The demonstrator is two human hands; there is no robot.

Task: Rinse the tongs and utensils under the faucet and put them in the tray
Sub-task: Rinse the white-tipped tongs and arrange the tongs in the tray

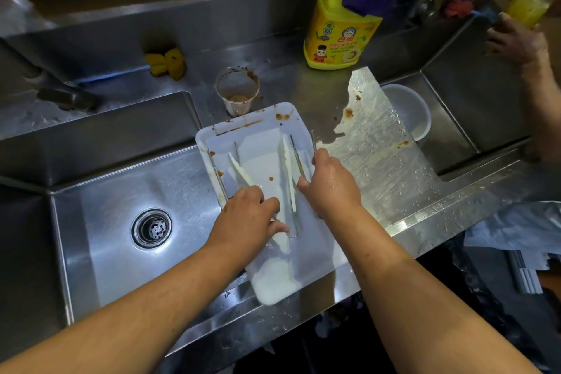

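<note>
Both hands over the tray (pixel 212 138): left hand (pixel 247 215) grasping white tongs (pixel 239 171), right hand (pixel 329 182) pinching metal tongs (pixel 299 158) — prob wet, slippery, stiff, light; grip mid-arm w/ firm squeeze.

head view, steeply down, close

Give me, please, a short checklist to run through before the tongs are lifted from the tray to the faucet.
1. Left hand on white tongs: ok, fingers over them.
2. Right hand on metal tongs: ok, pinching them.
3. Tray steady: not ok, it overhangs the sink edge.
4. Tray clean: not ok, brown stains show.
5. Water running at faucet: cannot tell.
6. Sink basin free: ok, only the drain shows.
</note>
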